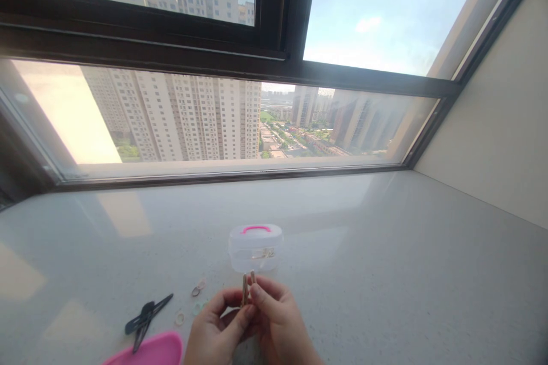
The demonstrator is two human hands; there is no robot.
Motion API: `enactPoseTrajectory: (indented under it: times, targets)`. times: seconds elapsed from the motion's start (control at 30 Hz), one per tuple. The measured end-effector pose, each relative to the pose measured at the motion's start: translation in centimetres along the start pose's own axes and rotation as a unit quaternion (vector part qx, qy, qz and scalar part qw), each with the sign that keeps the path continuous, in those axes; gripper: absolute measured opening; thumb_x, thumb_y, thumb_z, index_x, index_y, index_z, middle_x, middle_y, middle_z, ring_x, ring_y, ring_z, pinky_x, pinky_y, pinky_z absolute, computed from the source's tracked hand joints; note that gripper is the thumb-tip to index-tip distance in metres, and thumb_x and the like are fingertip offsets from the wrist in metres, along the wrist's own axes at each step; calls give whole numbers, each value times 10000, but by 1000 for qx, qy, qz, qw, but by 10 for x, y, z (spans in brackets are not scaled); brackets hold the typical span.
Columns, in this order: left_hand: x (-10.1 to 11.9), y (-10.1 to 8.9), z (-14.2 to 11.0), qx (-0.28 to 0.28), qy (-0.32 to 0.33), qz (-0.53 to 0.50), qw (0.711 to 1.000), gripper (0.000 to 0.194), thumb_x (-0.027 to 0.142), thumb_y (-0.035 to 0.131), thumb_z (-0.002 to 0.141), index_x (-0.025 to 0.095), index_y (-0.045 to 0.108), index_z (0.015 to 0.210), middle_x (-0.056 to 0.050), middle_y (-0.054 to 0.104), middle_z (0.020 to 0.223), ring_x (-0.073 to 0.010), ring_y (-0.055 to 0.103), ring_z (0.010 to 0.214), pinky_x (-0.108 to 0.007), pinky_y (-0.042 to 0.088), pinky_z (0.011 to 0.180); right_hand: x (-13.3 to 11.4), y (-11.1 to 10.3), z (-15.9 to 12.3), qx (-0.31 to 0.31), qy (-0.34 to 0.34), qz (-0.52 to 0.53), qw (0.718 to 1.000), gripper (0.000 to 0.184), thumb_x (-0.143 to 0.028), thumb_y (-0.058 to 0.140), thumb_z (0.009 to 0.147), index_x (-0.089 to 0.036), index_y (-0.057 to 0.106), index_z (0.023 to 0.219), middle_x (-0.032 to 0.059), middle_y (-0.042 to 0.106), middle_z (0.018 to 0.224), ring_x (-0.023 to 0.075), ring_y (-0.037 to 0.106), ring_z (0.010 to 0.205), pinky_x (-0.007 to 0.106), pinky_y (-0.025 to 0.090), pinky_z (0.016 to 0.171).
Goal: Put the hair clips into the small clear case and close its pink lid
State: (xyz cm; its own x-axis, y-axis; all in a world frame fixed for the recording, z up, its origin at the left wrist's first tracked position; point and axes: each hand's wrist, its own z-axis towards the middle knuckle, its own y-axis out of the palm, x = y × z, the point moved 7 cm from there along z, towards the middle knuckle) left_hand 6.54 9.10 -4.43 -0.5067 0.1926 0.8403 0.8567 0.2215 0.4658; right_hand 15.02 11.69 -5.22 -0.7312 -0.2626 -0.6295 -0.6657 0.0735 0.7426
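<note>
While one slim gold-coloured piece (245, 290) is gripped upright between the thumb and fingers of the left hand (218, 325), a second gold-coloured piece (253, 278) is pinched just beside it by the right hand (279, 309); whether the two are joined cannot be told. Both are held near the front of a translucent box (240, 261) with a pink handle (256, 228), set on a pale speckled sill (385, 274). Small ring-shaped bands (176, 319) are scattered left of the hands, near two crossed black clips (148, 313), one of which is seen to overlap a pink tray (165, 348).
</note>
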Motion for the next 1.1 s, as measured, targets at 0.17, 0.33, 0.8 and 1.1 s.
enactPoseTrajectory:
  times: [0.17,0.33,0.8,1.1]
  targets:
    - [6,3,-3,4,16,20,1000,270,282,867,490,152,717,672,-52,737,622,-253,700,627,-353,565,646,-2,5,-1,-13,-10,-5,1000,291,-349,847,541,-122,740,688,37,628,620,126,531,573,214,389,500]
    - [11,4,-5,16,30,40,999,274,309,872,473,163,730,656,-41,731,594,-238,690,571,-322,564,580,-6,11,-4,-31,-18,-29,999,269,-373,810,602,-127,703,589,6,545,550,114,479,523,213,352,470]
    - [2,0,0,5,33,42,999,291,341,859,492,189,745,712,-37,743,603,-247,696,605,-339,563,637,-8,11,-3,-59,-59,-66,994,268,-384,786,637,-130,710,594,14,541,641,129,499,596,226,393,524]
    - [7,1,-2,-3,64,66,996,249,346,833,543,190,729,706,-31,728,589,-235,680,586,-296,551,566,-7,14,-4,-83,-50,-103,990,272,-387,761,674,-123,723,619,-6,471,643,102,442,575,206,355,494]
